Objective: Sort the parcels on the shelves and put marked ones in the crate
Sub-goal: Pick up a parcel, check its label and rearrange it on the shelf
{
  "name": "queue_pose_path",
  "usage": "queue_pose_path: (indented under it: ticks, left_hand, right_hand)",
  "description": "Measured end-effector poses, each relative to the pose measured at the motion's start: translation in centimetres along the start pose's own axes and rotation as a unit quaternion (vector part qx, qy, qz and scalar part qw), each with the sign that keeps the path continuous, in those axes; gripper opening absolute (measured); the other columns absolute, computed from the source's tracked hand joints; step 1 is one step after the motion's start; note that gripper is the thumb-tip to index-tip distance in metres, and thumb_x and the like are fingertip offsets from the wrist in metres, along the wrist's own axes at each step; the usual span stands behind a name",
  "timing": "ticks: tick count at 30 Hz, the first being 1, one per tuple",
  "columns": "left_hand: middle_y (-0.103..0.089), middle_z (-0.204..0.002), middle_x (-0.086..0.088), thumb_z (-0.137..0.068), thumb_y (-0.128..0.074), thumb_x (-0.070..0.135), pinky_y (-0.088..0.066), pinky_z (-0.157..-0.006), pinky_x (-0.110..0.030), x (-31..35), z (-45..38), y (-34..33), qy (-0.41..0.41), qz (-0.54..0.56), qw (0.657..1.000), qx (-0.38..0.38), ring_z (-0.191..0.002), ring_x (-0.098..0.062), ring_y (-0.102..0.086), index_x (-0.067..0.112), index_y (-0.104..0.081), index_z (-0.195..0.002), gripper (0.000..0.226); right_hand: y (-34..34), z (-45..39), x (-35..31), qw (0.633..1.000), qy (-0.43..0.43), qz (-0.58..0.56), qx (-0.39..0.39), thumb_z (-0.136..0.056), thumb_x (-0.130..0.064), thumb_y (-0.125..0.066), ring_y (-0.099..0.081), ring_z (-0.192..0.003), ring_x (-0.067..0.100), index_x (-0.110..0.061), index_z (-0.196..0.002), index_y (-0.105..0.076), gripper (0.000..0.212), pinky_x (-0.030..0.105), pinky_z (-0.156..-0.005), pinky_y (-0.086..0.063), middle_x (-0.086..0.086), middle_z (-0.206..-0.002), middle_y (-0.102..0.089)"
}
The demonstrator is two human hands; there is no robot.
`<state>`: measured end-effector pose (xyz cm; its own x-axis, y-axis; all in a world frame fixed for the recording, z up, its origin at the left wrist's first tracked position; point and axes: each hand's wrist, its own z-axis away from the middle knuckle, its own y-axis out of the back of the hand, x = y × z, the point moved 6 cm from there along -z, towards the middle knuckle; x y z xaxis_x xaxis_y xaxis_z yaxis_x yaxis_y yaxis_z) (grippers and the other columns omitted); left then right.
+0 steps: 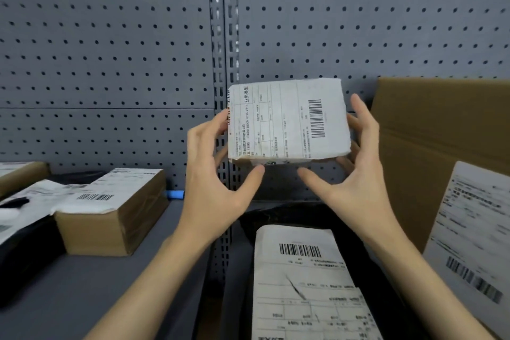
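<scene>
A small cardboard parcel (287, 121) with a white shipping label and barcode facing me is held up in front of the pegboard. My left hand (218, 174) grips its left edge, thumb under the bottom edge. My right hand (356, 171) holds its right edge, thumb below the parcel. No pen mark shows on this label. Below lies a black bag parcel (306, 281) whose white label bears a dark pen stroke. No crate is in view.
A brown box (116, 218) with a label sits on the grey left shelf (82, 284), beside black bags and another box (22, 174) at far left. A large cardboard box (441, 146) with a label stands at right. A slotted upright (220, 36) divides the shelves.
</scene>
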<state>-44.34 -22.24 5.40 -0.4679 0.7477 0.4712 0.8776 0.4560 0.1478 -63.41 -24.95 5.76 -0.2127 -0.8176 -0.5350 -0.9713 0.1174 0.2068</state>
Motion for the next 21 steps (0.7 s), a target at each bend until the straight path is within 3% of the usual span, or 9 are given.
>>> queue_pose_path:
  ticks: [2, 6, 10, 14, 16, 18, 21]
  left_hand:
    - [-0.037, -0.125, 0.004, -0.074, -0.065, 0.029, -0.039, -0.101, -0.014, -0.1, 0.0, 0.0, 0.007, 0.004, 1.000, 0.002, -0.123, 0.005, -0.039, 0.004, -0.035, -0.140, 0.077]
    - [-0.039, -0.125, 0.003, -0.073, -0.065, 0.030, -0.039, -0.102, -0.018, 0.0, -0.1, 0.0, 0.012, 0.006, 1.000, -0.005, -0.124, 0.000, -0.041, 0.009, -0.037, -0.139, 0.075]
    - [-0.042, -0.125, 0.001, -0.073, -0.066, 0.029, -0.042, -0.102, -0.026, -0.1, -0.3, 0.3, 0.020, 0.013, 1.000, -0.003, -0.122, -0.006, -0.045, 0.012, -0.039, -0.138, 0.073]
    - [-0.048, -0.129, 0.012, -0.076, -0.069, 0.024, -0.043, -0.101, -0.039, -0.5, -0.7, 0.8, 0.046, 0.037, 0.998, -0.002, -0.113, -0.013, -0.051, 0.024, -0.041, -0.133, 0.065]
    - [-0.049, -0.128, 0.020, -0.076, -0.068, 0.018, -0.040, -0.104, -0.037, -0.8, -0.9, 0.9, 0.065, 0.056, 0.996, -0.007, -0.116, -0.006, -0.049, 0.032, -0.040, -0.128, 0.061]
    - [-0.047, -0.134, 0.014, -0.077, -0.066, 0.013, -0.036, -0.109, -0.040, -1.0, -1.0, 0.9, 0.072, 0.070, 0.995, -0.015, -0.125, -0.004, -0.043, 0.032, -0.039, -0.128, 0.061]
    - [-0.040, -0.142, 0.003, -0.079, -0.066, 0.017, -0.033, -0.112, -0.041, -1.5, -1.1, 0.8, 0.085, 0.084, 0.992, -0.030, -0.134, -0.008, -0.034, 0.033, -0.038, -0.131, 0.061]
  right_hand:
    - [-0.1, 0.0, 0.1, 1.000, -0.002, -0.004, -0.004, -0.071, -0.001, -0.079, -0.037, -0.125, -0.015, -0.035, -0.141, -0.016, 0.100, 0.005, -0.095, -0.036, -0.044, -0.128, -0.033]
    - [-0.2, 0.0, -0.2, 1.000, -0.004, 0.000, -0.003, -0.069, -0.013, -0.079, -0.031, -0.132, -0.008, -0.036, -0.142, -0.013, 0.101, 0.007, -0.098, -0.035, -0.013, -0.147, -0.029]
    - [-0.7, 0.2, -0.2, 0.998, -0.044, -0.040, -0.032, -0.066, -0.024, -0.079, -0.034, -0.122, -0.021, -0.036, -0.145, -0.002, 0.111, -0.001, -0.088, -0.034, -0.021, -0.144, -0.027]
    - [-0.8, 0.3, 0.1, 0.985, -0.108, -0.126, -0.044, -0.061, -0.042, -0.076, -0.047, -0.115, -0.015, -0.039, -0.148, -0.003, 0.114, 0.002, -0.082, -0.042, -0.025, -0.139, -0.035]
    - [-0.4, 0.2, 0.7, 0.979, -0.133, -0.154, -0.028, -0.057, -0.048, -0.072, -0.057, -0.109, -0.004, -0.041, -0.148, -0.009, 0.111, 0.016, -0.086, -0.049, -0.023, -0.132, -0.044]
    - [-0.1, -0.1, 1.5, 0.970, -0.152, -0.187, -0.019, -0.057, -0.047, -0.074, -0.062, -0.107, 0.006, -0.039, -0.145, -0.026, 0.101, 0.032, -0.094, -0.049, -0.015, -0.127, -0.050]
    - [0.1, -0.2, 1.9, 0.970, -0.162, -0.176, -0.034, -0.053, -0.053, -0.079, -0.057, -0.113, 0.021, -0.039, -0.117, -0.061, 0.068, 0.041, -0.095, -0.047, 0.004, -0.128, -0.052]
